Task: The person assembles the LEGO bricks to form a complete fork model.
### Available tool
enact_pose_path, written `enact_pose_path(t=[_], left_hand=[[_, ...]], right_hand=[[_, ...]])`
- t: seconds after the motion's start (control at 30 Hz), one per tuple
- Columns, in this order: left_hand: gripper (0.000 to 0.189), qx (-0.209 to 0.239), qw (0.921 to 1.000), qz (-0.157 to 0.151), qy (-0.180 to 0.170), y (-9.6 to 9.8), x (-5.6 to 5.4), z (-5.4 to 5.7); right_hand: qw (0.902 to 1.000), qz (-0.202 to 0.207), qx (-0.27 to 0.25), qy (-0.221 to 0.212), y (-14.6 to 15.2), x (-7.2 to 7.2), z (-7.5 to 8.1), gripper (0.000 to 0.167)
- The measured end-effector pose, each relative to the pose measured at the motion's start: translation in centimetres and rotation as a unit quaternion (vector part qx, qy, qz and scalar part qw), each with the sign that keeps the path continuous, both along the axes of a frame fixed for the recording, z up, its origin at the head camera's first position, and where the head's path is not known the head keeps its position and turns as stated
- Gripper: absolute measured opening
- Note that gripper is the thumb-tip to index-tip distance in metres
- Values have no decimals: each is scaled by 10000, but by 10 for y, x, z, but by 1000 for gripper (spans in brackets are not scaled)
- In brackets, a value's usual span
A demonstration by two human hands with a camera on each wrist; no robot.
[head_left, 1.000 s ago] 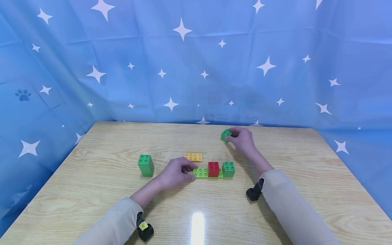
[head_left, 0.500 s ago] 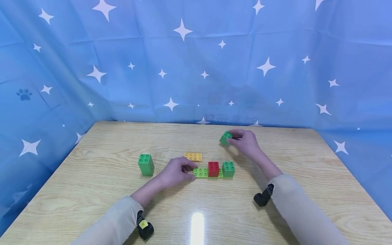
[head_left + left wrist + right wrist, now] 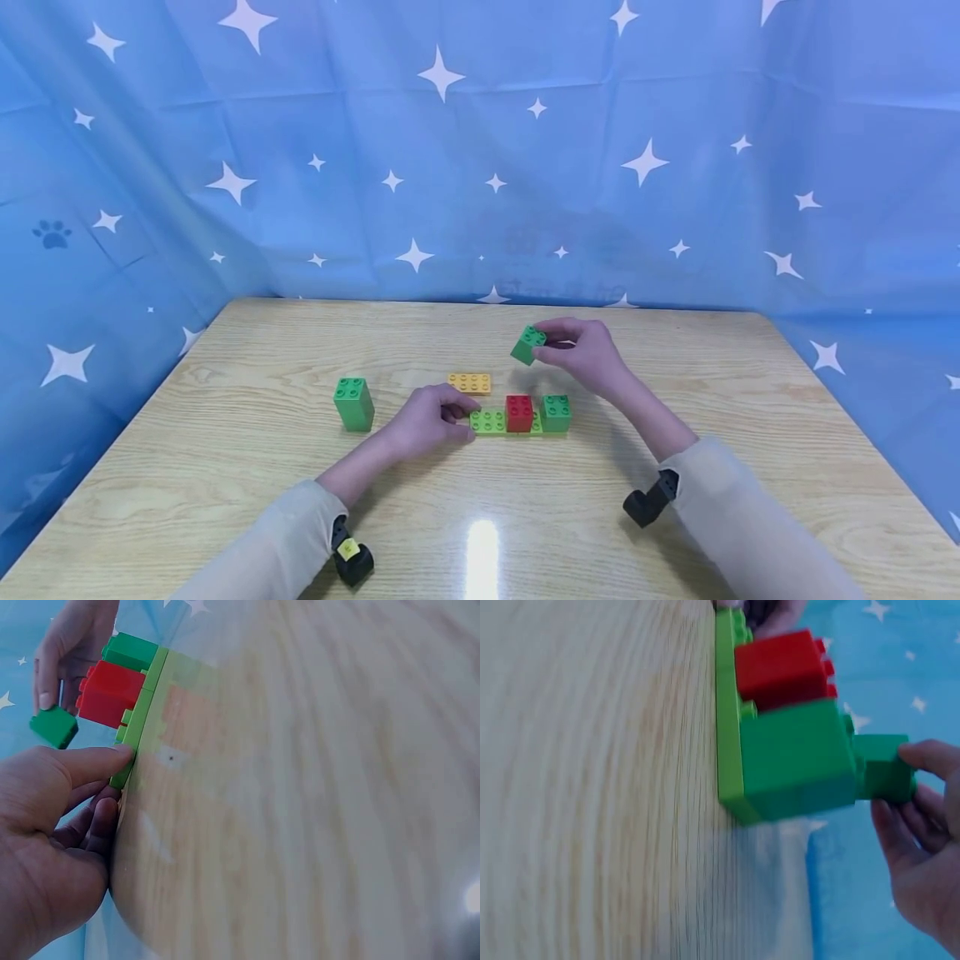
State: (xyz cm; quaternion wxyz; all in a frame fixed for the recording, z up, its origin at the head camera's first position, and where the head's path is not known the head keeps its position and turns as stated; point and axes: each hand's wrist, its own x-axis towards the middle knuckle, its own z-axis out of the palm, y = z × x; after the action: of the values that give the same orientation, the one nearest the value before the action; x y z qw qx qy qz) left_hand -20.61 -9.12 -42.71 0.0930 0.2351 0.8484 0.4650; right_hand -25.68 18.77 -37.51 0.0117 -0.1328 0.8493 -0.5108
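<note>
My left hand holds the left end of a low light-green toy-brick base between thumb and fingers. A red brick stands on that base, and a green brick sits at its right end. Behind them, my right hand pinches a second, tilted green brick above the table. The left wrist view shows my thumb against the end of the base, and a seam crosses the base's side. In the right wrist view the held brick partly hides behind the standing green one.
A flat yellow-orange brick lies just behind the base. To the left of my left hand stands a tall green brick stack. The wooden table ends at a blue star-patterned cloth.
My right hand has carried the green brick left and a little toward me, tilting it on the way. The left hand stays at the end of the base.
</note>
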Motion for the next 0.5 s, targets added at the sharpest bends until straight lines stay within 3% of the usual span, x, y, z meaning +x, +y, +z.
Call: enact_pose_path(t=[0.5], left_hand=[[30,0,10000,48,-53,0,-1,0]], right_hand=[[9955,917,-239,-90,-24,31,5,39]])
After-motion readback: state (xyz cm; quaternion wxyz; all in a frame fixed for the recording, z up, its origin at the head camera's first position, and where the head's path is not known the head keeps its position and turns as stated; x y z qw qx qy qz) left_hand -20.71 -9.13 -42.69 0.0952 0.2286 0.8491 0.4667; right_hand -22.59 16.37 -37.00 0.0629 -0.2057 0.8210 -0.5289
